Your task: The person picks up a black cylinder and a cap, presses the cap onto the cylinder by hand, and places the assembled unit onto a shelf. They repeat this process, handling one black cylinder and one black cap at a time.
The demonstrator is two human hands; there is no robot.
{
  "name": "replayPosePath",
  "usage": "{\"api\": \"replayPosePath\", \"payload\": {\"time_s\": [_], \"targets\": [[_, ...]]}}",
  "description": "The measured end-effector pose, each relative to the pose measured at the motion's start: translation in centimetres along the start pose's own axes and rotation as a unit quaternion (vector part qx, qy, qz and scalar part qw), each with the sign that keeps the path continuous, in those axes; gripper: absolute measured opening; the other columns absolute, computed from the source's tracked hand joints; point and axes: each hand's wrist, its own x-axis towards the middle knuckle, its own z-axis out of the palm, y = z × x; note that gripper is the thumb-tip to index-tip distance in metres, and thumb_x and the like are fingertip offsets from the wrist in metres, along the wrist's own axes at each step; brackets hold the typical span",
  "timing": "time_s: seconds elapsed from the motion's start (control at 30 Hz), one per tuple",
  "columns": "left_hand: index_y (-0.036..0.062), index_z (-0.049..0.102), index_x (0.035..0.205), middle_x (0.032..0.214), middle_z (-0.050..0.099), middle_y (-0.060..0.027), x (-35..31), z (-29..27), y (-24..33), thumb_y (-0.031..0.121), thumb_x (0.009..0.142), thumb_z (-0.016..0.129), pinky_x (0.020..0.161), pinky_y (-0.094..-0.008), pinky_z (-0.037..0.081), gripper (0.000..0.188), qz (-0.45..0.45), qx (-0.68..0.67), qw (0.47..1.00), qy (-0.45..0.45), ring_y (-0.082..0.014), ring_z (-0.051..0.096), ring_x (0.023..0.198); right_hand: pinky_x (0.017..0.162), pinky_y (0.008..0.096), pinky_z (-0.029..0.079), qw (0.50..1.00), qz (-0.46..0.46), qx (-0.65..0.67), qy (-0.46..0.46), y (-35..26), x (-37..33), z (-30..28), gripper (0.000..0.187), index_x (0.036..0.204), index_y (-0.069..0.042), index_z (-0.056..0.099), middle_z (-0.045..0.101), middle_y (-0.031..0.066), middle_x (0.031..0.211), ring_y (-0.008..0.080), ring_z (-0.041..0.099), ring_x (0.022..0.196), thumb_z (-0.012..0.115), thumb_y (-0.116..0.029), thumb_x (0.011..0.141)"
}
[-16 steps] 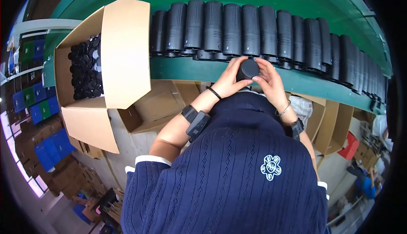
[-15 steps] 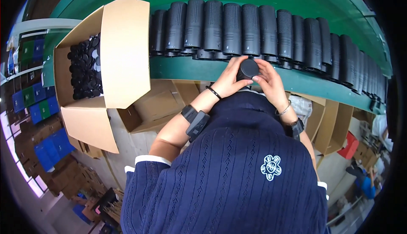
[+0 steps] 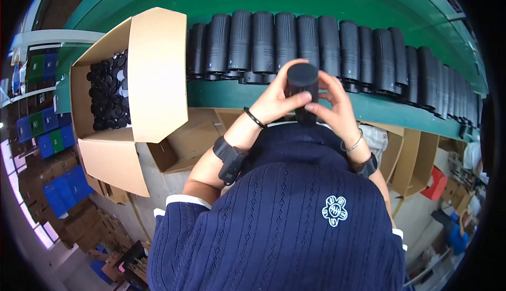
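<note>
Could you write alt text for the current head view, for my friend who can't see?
A person's left fingers and right fingers grasp a dark cylinder. Beyond it, similar black cylinders line a green bench; at left, an open cardboard box holds many small discs, mostly black.

Tubes in a row on bench, running left to right. Box left of row, discs in it. Held tube near side of row, between left hand and right hand. Near side of bench: left carton, right carton.
</note>
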Motion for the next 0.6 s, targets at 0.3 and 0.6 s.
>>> {"api": "replayPosePath", "payload": {"time_s": [0.3,0.6], "targets": [[0.0026,0.044,0.135,0.111,0.062,-0.0135,-1.7,-3.9,1.1,0.037,0.086,0.072,0.094,-0.0426,0.051,0.066,0.031,-0.111,0.981,0.157,-0.0281,0.062,0.107,0.068,0.0333,0.05,0.924,-0.073,-0.376,0.022,-2.7,2.8,-3.9,0.043,0.116,-0.005,0.063,0.061,0.0104,0.094,0.0233,0.062,0.083,0.076,-0.006,0.075],[0.0044,0.046,0.131,0.114,0.059,-0.0128,-1.9,-3.5,1.2,0.029,0.086,0.072,0.095,-0.042,0.049,0.058,0.058,-0.024,0.988,0.138,-0.0287,0.061,0.105,0.065,0.0381,0.058,0.833,-0.06,-0.55,-0.014,-0.3,5.7,-0.2,0.047,0.132,-0.011,0.053,0.05,0.0144,0.109,0.0297,0.063,0.085,0.053,-0.011,0.085]]}}
